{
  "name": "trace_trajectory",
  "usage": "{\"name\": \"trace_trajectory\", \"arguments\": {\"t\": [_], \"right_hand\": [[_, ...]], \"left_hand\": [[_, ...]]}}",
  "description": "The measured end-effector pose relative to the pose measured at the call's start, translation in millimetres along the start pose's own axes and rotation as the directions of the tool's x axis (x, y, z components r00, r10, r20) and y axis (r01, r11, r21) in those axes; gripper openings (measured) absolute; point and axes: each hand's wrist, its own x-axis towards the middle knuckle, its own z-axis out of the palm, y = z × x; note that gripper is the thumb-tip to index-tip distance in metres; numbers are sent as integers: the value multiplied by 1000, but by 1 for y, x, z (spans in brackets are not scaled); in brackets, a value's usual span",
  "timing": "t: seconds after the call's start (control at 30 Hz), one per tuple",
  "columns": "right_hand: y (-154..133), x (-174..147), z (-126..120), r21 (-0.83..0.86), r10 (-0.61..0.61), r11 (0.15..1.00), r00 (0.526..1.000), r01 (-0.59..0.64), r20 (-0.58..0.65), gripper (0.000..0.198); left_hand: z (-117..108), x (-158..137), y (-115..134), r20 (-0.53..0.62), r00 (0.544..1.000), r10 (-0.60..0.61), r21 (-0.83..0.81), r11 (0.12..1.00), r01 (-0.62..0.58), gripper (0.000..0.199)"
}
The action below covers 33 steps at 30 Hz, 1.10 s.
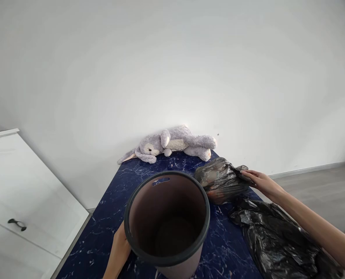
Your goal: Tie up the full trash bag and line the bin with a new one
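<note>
A brown round bin [167,217] with a dark rim stands empty on the blue marbled table [108,217], close to me. My left hand [119,248] rests against the bin's left side, low on its wall. My right hand [261,182] reaches out to the right and touches a filled black plastic bag [218,179] lying behind the bin; its fingers lie on the bag's top end. A second, crumpled black bag [277,240] lies flat under my right forearm.
A grey plush rabbit [172,144] lies on its side at the table's far edge against the white wall. A white cabinet [21,201] with a dark handle stands at the left. Grey floor shows at the right.
</note>
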Motion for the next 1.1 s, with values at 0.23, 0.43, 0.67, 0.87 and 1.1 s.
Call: {"name": "trace_trajectory", "arguments": {"t": [0.23,0.43,0.67,0.87,1.1], "right_hand": [[0,-39,-23,-191,-101,978,992,85,-77,64],[36,-120,-23,-543,-342,801,937,252,-70,59],[111,-201,-4,-811,-610,378,779,446,145,51],[129,-217,5,-846,-662,221,712,485,235,42],[105,-258,63,-750,-626,399,754,528,198,28]], "left_hand": [[3,4,-28,181,983,-12,-168,985,43,56],[11,6,-47,232,972,-35,-184,980,79,47],[9,-1,-48,228,974,-13,-182,982,56,44],[10,0,-49,225,974,-22,-154,986,58,42],[2,-3,-34,269,963,-24,-128,990,61,43]]}}
